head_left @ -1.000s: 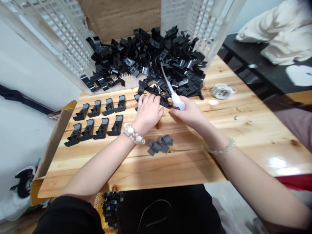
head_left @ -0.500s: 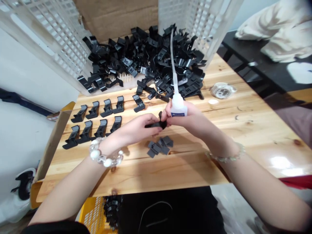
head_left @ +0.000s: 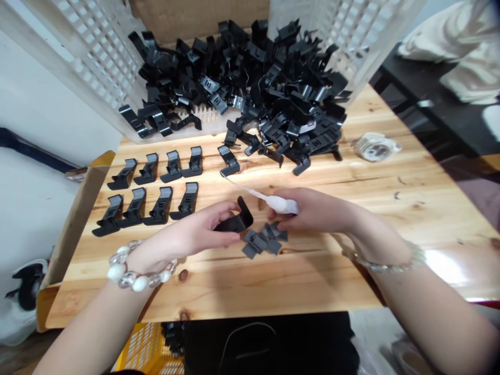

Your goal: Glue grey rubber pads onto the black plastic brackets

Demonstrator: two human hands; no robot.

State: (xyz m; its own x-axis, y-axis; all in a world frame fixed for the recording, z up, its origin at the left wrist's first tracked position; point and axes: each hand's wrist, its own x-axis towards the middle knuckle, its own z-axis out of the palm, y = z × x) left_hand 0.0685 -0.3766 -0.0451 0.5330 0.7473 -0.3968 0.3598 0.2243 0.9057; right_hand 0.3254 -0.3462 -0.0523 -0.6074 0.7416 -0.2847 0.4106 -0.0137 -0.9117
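Note:
My left hand [head_left: 187, 237] is closed on a black plastic clip [head_left: 236, 220], held just above the wooden table [head_left: 351, 187]. My right hand [head_left: 318, 211] grips a small white glue bottle [head_left: 279, 204] lying almost level, its long thin nozzle pointing left toward a single clip [head_left: 228, 161]. The right fingertips rest at a little heap of grey pads [head_left: 263, 239]. Two rows of black clips [head_left: 156, 187] stand in order at the left.
A big heap of black clips [head_left: 250, 88] spills from a tipped white lattice crate [head_left: 89, 57] at the back. A roll of tape [head_left: 375, 148] lies at the right. A cardboard box edge [head_left: 82, 208] borders the table's left side; a yellow basket [head_left: 148, 349] sits below.
Both hands drew back from the heap toward me, the left bringing one clip. The glue bottle swung from upright to almost level, nozzle pointing left, and the right hand dropped to the grey pads.

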